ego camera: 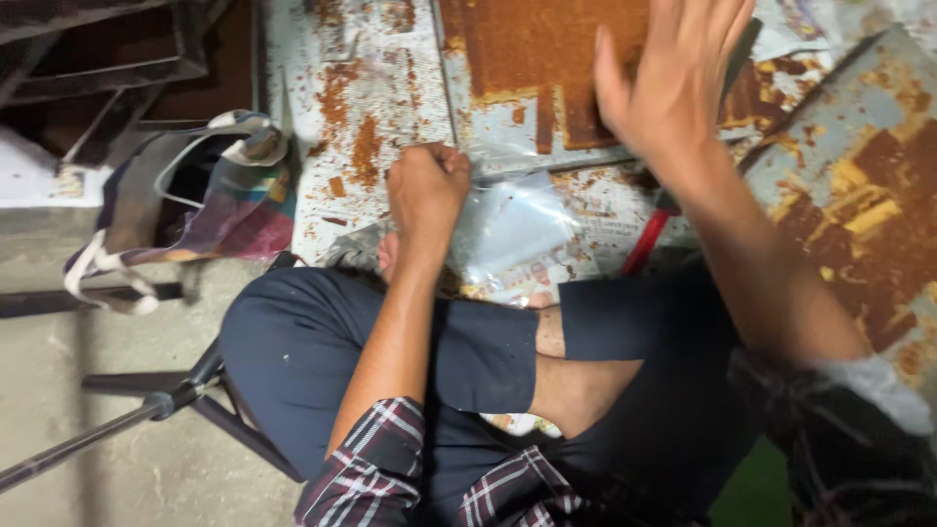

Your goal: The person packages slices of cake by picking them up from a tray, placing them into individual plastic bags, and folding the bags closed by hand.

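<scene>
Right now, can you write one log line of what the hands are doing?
left hand: fisted on plastic bag | right hand: open, raised over rusty sheet | red tool: on floor

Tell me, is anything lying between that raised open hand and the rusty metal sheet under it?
Nothing visible does. The right hand hovers open directly over the rusty metal sheet, blurred. The left hand is fisted apart, at a clear plastic bag.

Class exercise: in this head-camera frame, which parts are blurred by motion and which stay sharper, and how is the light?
Head view: the right hand and its forearm are smeared by motion blur; the left hand, fisted by a clear plastic bag, is only slightly soft; the rusty metal sheet is fairly readable; the bag shows pale glare; light is dim and even, with darkness at upper left.
</scene>
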